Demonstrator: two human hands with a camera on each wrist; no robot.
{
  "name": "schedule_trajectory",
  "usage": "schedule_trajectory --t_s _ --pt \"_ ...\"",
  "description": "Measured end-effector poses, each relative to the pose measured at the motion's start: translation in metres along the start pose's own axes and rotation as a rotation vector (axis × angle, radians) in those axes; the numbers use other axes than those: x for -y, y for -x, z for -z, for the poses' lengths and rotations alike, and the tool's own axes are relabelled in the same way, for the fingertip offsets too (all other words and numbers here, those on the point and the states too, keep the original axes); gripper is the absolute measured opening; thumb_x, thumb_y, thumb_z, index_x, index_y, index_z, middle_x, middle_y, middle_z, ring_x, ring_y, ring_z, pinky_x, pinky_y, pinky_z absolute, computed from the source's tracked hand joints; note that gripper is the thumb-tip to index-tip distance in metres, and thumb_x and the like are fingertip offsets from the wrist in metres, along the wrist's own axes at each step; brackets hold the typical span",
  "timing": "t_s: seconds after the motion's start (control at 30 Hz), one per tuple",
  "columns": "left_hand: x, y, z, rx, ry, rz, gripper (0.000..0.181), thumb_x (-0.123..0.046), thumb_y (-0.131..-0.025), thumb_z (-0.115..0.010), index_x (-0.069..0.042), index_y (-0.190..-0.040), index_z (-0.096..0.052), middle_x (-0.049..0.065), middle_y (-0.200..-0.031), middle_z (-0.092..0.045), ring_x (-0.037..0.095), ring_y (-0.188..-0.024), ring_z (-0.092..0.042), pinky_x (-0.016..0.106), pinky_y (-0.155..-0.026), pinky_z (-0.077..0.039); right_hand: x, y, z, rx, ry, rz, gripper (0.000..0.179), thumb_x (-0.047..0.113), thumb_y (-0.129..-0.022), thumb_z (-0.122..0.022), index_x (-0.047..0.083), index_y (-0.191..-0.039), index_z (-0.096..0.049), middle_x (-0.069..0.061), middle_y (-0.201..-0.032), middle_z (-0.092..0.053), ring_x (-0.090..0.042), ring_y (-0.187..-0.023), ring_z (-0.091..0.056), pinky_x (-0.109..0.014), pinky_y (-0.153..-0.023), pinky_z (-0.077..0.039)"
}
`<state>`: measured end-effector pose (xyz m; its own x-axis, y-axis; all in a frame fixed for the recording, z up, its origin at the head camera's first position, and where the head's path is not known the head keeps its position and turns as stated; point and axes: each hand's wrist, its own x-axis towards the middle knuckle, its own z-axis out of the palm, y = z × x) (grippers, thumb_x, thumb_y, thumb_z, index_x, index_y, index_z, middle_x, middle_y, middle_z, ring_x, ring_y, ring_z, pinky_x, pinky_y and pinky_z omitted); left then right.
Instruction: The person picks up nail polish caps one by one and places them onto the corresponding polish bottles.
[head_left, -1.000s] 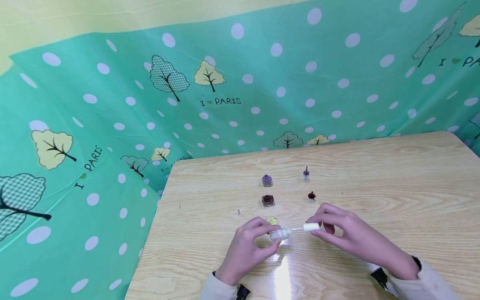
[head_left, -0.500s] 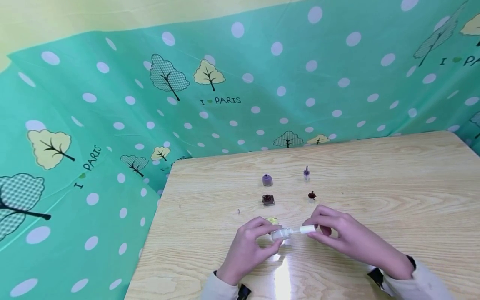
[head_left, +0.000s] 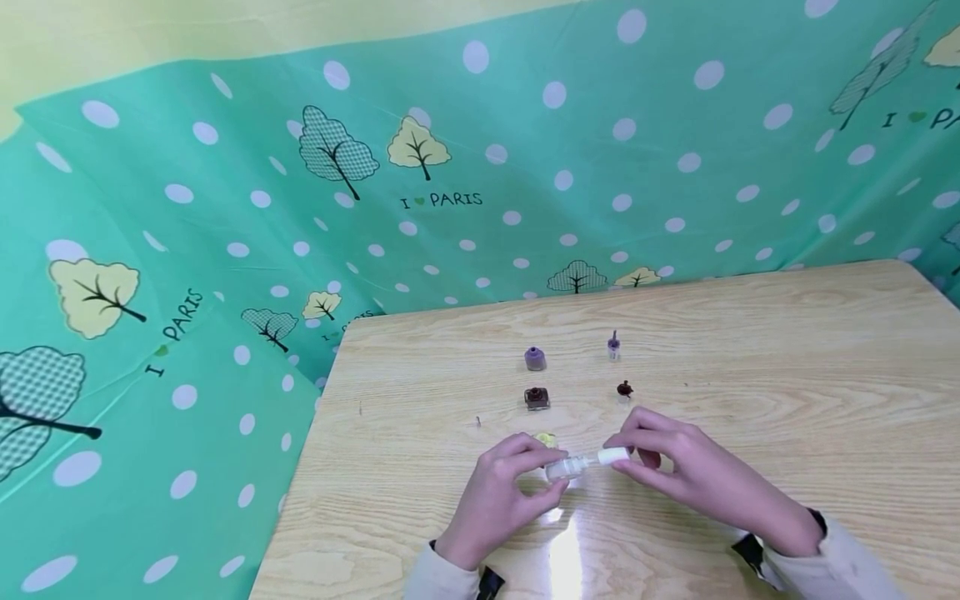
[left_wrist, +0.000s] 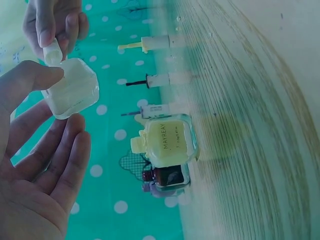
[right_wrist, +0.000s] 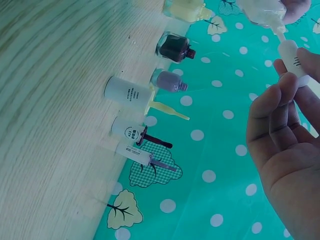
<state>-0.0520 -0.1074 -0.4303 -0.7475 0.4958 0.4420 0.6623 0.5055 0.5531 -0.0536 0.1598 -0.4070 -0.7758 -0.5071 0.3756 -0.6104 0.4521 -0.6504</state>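
Between thumb and fingers, my left hand (head_left: 506, 492) holds a whitish nail polish bottle (head_left: 566, 468) tilted, its neck toward the right. My right hand (head_left: 675, 454) pinches the white brush cap (head_left: 613, 456). The right wrist view shows the brush stem (right_wrist: 281, 36) running from this cap into the bottle's mouth, with a short length exposed. A yellow nail polish bottle (left_wrist: 170, 141) stands uncapped just beyond the left hand, partly hidden by it in the head view. Its white cap (right_wrist: 127, 94) stands brush-up, behind the right hand in the head view.
Farther back on the wooden table (head_left: 405, 375) stand an uncapped dark brown bottle (head_left: 537, 398) and a purple bottle (head_left: 535, 359). To their right, the dark cap (head_left: 625, 389) and purple cap (head_left: 613, 347) stand brush-up. A green dotted curtain (head_left: 525, 167) hangs behind the table.
The right hand has moved left with the cap, and less of the brush stem shows between cap and bottle. The left hand and bottle have shifted slightly right.
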Motion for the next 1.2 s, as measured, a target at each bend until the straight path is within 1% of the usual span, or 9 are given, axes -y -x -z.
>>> schedule_trajectory --t_s 0.13,0.33,0.47,0.6,0.77,0.93,1.03,1.13,1.2 --pt "0.000 0.000 -0.002 0.004 0.005 0.003 0.024 -0.019 -0.082 -0.080 -0.016 -0.106 -0.076 -0.008 -0.096 -0.068 0.002 -0.087 -0.062 0.008 -0.077 -0.050 -0.001 0.000 -0.001 0.001 0.004 0.003 0.019 0.016 -0.092 -0.071 0.031 -0.104 -0.071 0.022 -0.093 -0.053 0.008 -0.069 -0.047 -0.013 -0.053 -0.043" --pt "-0.001 0.000 -0.004 -0.011 0.026 -0.013 0.024 -0.017 -0.082 -0.081 -0.014 -0.105 -0.076 -0.007 -0.094 -0.069 0.003 -0.086 -0.063 0.010 -0.075 -0.052 0.000 0.000 -0.002 0.037 -0.003 -0.017 0.015 0.022 -0.094 -0.069 0.032 -0.105 -0.071 0.022 -0.093 -0.053 0.007 -0.068 -0.047 -0.014 -0.053 -0.044" --pt "-0.002 -0.001 -0.006 -0.014 0.037 -0.012 0.025 -0.017 -0.081 -0.082 -0.013 -0.105 -0.077 -0.006 -0.093 -0.069 0.003 -0.084 -0.063 0.012 -0.073 -0.053 0.000 -0.001 -0.003 0.052 -0.020 0.010 0.015 0.020 -0.095 -0.068 0.030 -0.106 -0.071 0.021 -0.094 -0.054 0.007 -0.070 -0.048 -0.014 -0.054 -0.045" --pt "-0.002 -0.002 -0.008 -0.022 0.031 -0.035 0.025 -0.017 -0.080 -0.082 -0.014 -0.104 -0.077 -0.006 -0.092 -0.069 0.006 -0.081 -0.063 0.013 -0.070 -0.053 0.000 -0.001 -0.006 0.056 -0.034 0.026 0.016 0.019 -0.094 -0.068 0.029 -0.106 -0.072 0.020 -0.095 -0.055 0.007 -0.071 -0.048 -0.013 -0.055 -0.046" --pt "-0.003 -0.002 -0.009 -0.016 0.021 -0.042 0.024 -0.016 -0.081 -0.081 -0.013 -0.104 -0.077 -0.006 -0.091 -0.068 0.011 -0.079 -0.064 0.008 -0.071 -0.050 -0.002 -0.001 -0.009 0.053 -0.032 0.033 0.014 0.022 -0.094 -0.068 0.029 -0.105 -0.072 0.022 -0.095 -0.055 0.006 -0.071 -0.049 -0.012 -0.055 -0.046" --pt "-0.003 -0.004 -0.009 -0.021 0.007 -0.056 0.024 -0.015 -0.080 -0.082 -0.012 -0.104 -0.077 -0.005 -0.090 -0.068 0.008 -0.079 -0.062 0.007 -0.070 -0.049 -0.003 -0.001 -0.012 0.046 -0.021 0.044 0.013 0.020 -0.094 -0.069 0.028 -0.104 -0.072 0.022 -0.094 -0.054 0.007 -0.071 -0.048 -0.011 -0.056 -0.045" --pt "-0.005 -0.004 -0.009 -0.016 0.016 -0.052 0.024 -0.014 -0.080 -0.082 -0.011 -0.104 -0.077 -0.005 -0.090 -0.068 0.010 -0.078 -0.063 0.009 -0.068 -0.051 -0.003 -0.001 -0.013 0.049 -0.005 0.025 0.010 0.021 -0.094 -0.068 0.027 -0.101 -0.072 0.022 -0.091 -0.054 0.007 -0.069 -0.046 -0.012 -0.055 -0.044" --pt "-0.006 -0.004 -0.009 -0.010 0.025 -0.045 0.024 -0.014 -0.081 -0.081 -0.011 -0.104 -0.077 -0.005 -0.090 -0.068 0.011 -0.078 -0.063 0.009 -0.069 -0.051 -0.001 -0.002 -0.014 0.051 0.017 -0.009 0.006 0.023 -0.095 -0.067 0.028 -0.094 -0.071 0.022 -0.087 -0.053 0.008 -0.066 -0.043 -0.013 -0.054 -0.043" --pt "-0.006 -0.004 -0.009 -0.013 0.020 -0.048 0.024 -0.014 -0.081 -0.081 -0.011 -0.104 -0.077 -0.005 -0.091 -0.068 0.009 -0.079 -0.063 0.008 -0.071 -0.051 -0.001 -0.002 -0.015 0.049 0.030 -0.029 0.009 0.024 -0.096 -0.066 0.028 -0.088 -0.070 0.023 -0.083 -0.051 0.008 -0.064 -0.042 -0.013 -0.052 -0.042"
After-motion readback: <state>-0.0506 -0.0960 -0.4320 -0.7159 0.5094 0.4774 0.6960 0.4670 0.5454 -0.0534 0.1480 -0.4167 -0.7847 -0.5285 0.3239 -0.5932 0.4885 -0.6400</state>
